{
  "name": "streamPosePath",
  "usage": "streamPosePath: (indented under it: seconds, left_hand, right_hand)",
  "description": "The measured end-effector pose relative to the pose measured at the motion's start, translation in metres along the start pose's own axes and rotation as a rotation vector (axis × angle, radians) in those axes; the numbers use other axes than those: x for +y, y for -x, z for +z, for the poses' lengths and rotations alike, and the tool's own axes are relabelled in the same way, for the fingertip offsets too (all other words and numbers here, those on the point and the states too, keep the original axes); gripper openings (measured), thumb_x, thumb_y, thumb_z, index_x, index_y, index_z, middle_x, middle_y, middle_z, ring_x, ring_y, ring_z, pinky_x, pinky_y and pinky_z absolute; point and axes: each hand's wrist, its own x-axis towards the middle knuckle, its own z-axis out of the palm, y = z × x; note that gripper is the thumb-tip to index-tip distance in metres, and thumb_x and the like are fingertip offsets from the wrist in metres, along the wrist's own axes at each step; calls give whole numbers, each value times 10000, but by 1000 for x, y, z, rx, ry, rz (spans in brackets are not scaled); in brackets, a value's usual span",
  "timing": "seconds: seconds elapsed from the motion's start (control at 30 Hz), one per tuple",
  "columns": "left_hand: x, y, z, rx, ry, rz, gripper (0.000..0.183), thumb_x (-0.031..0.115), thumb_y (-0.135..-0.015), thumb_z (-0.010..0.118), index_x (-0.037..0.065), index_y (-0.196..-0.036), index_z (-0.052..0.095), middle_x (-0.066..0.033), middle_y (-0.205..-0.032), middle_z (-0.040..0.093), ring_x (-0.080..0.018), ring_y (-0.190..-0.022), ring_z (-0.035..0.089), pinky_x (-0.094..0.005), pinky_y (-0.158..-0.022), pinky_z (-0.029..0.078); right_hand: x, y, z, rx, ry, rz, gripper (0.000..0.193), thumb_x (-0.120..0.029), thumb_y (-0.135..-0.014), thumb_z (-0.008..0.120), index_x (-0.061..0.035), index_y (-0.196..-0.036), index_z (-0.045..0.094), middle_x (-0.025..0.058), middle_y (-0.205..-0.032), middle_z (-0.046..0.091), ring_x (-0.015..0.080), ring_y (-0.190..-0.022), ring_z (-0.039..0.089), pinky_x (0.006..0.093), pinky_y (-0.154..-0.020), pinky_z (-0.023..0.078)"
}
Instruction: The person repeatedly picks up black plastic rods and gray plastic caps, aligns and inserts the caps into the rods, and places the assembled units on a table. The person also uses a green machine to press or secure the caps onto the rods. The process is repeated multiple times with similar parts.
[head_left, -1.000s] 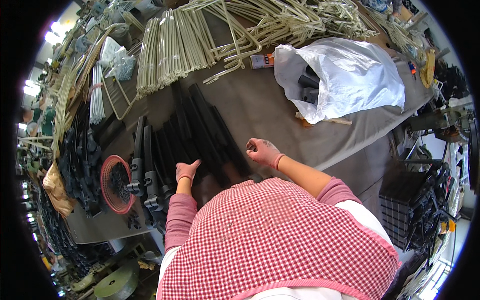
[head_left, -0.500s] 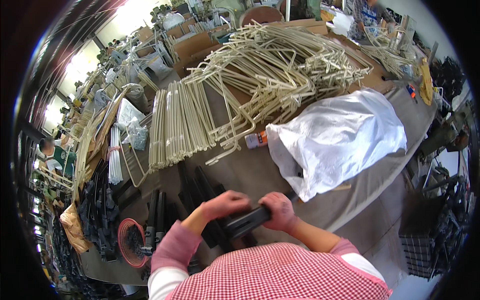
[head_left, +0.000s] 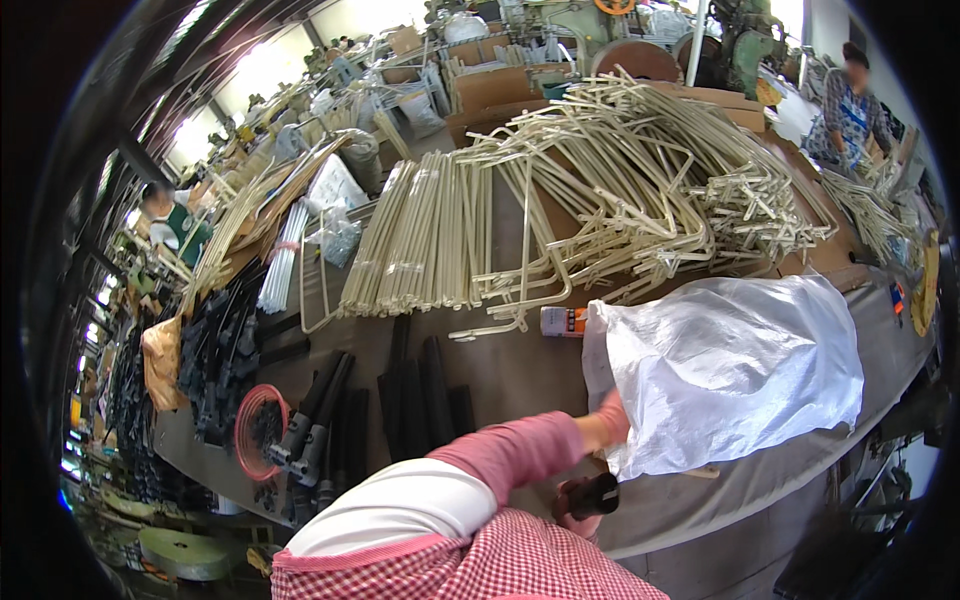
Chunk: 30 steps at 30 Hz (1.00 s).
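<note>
- Tube [head_left: 597,494], black and short in view, was in the right hand [head_left: 580,524], near the table's front edge and just below the bag [head_left: 740,370].
- The right hand's fingers were closed round the tube; its end faced up and to the right.
- The left hand [head_left: 611,420] was at the left edge of the bag, its arm crossing in front of the body. Its fingers were blurred and partly hidden; whether they were spread or pinching the bag could not be told.
- The bag, white, lay on the table [head_left: 690,515], with a can [head_left: 562,321] just beside its upper left corner.
- Black pieces [head_left: 410,410] lay side by side left of the hands.
- A red basket [head_left: 241,430] of small dark parts stood farther left.
- Rods [head_left: 410,240] lay in a row beyond the black pieces; bent rods [head_left: 620,190] were heaped beyond the bag.
- A person [head_left: 850,120] was at the far right.
</note>
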Motion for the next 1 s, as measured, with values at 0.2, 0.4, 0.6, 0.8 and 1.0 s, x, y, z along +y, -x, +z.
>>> streamPosePath:
  seconds: [0.2,0.4,0.6,0.8,1.0]
  left_hand:
    - [98,201,118,778,-913,402,458,239,-859,816,165,-1260,608,-21,-1103,683,-212,-989,696,-298,-763,562]
    - [35,335,157,449,-789,451,220,163,-1029,604,75,-1230,618,-64,-1340,546,-174,-1120,614,-304,-893,528]
    - [24,400,191,681,-2345,1058,781,35,-839,729,-8,-1507,326,-226,-1395,499,-369,-1334,464,-435,-1068,442]
    - [43,460,239,412,-965,542,677,40,-832,727,-27,-1447,452,-146,-1270,659,-257,-1135,668,-377,-981,548]
    - [39,485,253,290,-800,653,621,95,-822,744,-44,-1383,517,-170,-1277,650,-322,-1155,656,-446,-1001,539]
  right_hand:
    - [-53,-34,8,-132,-61,102,279,-110,-829,729,-14,-1066,617,59,-900,641,152,-765,637,292,-711,525]
    - [-94,-50,88,-520,-467,570,542,-290,-1021,575,-55,-1492,447,55,-1200,654,139,-877,662,313,-848,554]
    - [-143,-12,181,-708,-357,331,654,-190,-966,679,-20,-1532,400,-21,-1094,606,79,-907,570,268,-828,491]
    - [-193,11,212,-910,-404,282,627,-206,-951,701,-14,-1496,458,18,-1174,656,96,-902,598,270,-794,500]
    - [-212,38,236,-874,-365,337,569,-319,-956,716,2,-1393,547,44,-1131,689,121,-917,638,295,-771,544]
